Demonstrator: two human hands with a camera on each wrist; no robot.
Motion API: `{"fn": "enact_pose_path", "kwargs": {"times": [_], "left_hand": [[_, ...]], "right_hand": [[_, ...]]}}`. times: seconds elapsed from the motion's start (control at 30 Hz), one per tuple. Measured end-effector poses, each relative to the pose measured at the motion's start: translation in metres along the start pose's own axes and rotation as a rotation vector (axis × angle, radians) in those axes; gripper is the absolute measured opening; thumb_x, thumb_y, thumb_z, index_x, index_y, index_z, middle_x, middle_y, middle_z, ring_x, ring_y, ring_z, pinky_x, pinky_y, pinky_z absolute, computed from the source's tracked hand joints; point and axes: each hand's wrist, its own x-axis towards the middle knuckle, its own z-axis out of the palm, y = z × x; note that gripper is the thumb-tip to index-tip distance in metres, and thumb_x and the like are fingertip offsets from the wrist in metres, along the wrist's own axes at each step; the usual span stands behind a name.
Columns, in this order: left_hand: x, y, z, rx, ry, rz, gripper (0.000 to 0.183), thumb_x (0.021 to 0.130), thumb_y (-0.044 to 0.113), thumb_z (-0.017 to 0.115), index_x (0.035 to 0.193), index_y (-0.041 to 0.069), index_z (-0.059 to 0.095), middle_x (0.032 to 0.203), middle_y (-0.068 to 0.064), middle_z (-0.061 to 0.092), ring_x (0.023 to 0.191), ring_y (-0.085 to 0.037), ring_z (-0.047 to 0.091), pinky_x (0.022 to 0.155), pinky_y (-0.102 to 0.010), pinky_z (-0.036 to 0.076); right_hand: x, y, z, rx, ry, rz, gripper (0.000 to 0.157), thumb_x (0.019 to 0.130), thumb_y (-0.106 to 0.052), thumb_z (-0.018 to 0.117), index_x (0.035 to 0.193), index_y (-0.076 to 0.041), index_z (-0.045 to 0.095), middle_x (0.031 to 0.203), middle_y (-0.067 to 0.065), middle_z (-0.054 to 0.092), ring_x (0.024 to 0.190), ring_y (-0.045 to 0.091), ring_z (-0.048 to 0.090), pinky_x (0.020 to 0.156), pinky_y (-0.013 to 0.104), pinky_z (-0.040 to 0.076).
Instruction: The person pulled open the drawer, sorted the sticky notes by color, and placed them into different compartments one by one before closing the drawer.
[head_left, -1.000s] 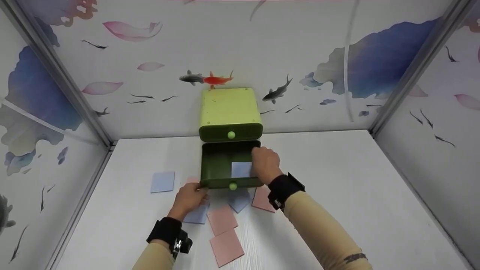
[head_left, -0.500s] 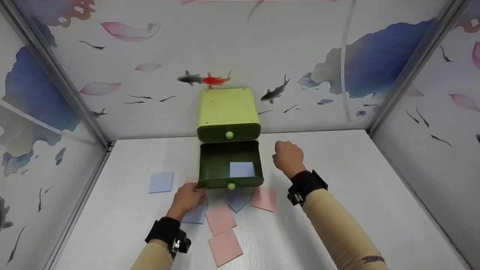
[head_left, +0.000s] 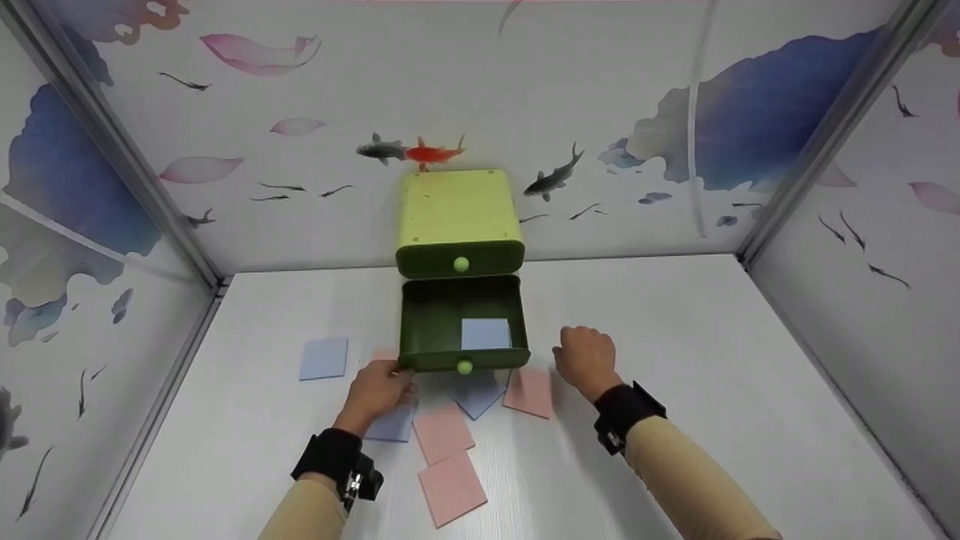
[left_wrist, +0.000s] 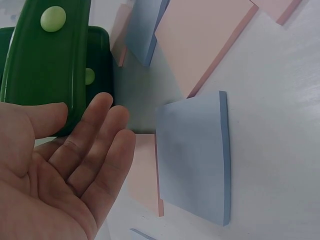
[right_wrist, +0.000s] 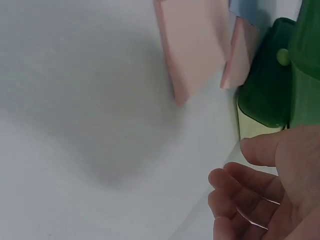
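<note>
A dark green drawer with a light knob stands pulled out of a yellow-green drawer chest. Inside it, toward the right, lies a blue square tile. My left hand pinches the drawer's front left corner; the left wrist view shows the thumb against the edge, other fingers spread below. My right hand hovers right of the drawer, touching nothing. Its fingers curl loosely, holding nothing. Under the left hand are a blue tile and a partly covered pink tile.
Pink tiles and blue tiles lie scattered on the white table before the chest. One blue tile lies apart at left. A shut lower drawer shows beneath the pulled-out one. Patterned walls enclose the table's back and sides.
My right hand has left the drawer's right side, moving right and then back toward me. The blue tile in the drawer is now fully uncovered. My left hand stays at the corner.
</note>
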Motion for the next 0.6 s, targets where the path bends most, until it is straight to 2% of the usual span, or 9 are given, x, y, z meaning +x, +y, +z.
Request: {"fn": "enact_pose_path", "kwargs": {"times": [0.13,0.37,0.47,0.6], "left_hand": [[0.002,0.0,0.0,0.007,-0.002,-0.012,0.035,0.099,0.02,0.051,0.122,-0.004,0.061,0.094,-0.012,0.073,0.083,-0.023,0.071,0.066,-0.03,0.052],[0.003,-0.001,0.001,0.01,0.0,-0.008,0.036,0.099,0.021,0.051,0.123,-0.005,0.061,0.093,-0.011,0.073,0.082,-0.024,0.071,0.065,-0.03,0.052],[0.002,-0.001,0.002,0.012,0.009,0.011,0.035,0.099,0.021,0.052,0.121,-0.005,0.063,0.09,-0.011,0.074,0.082,-0.026,0.072,0.063,-0.028,0.051],[0.001,-0.001,0.002,0.009,0.018,0.02,0.034,0.098,0.021,0.053,0.118,-0.005,0.064,0.088,-0.011,0.074,0.082,-0.028,0.072,0.061,-0.027,0.05]], "right_hand": [[-0.008,-0.006,0.009,-0.01,0.023,-0.038,0.027,0.088,-0.026,0.07,0.085,0.0,0.066,0.076,0.016,0.065,0.074,0.035,0.064,0.069,0.047,0.052],[-0.021,-0.022,0.022,-0.028,-0.043,-0.018,0.046,0.091,-0.041,0.065,0.105,0.003,0.065,0.099,0.02,0.065,0.096,0.037,0.062,0.085,0.05,0.049],[-0.028,-0.031,0.027,-0.034,-0.045,-0.021,0.05,0.091,-0.044,0.063,0.104,0.003,0.065,0.099,0.019,0.064,0.097,0.036,0.059,0.087,0.049,0.046],[-0.036,-0.044,0.034,-0.065,0.018,-0.076,0.043,0.093,-0.039,0.059,0.098,0.003,0.067,0.092,0.017,0.063,0.091,0.033,0.059,0.082,0.046,0.046]]}}
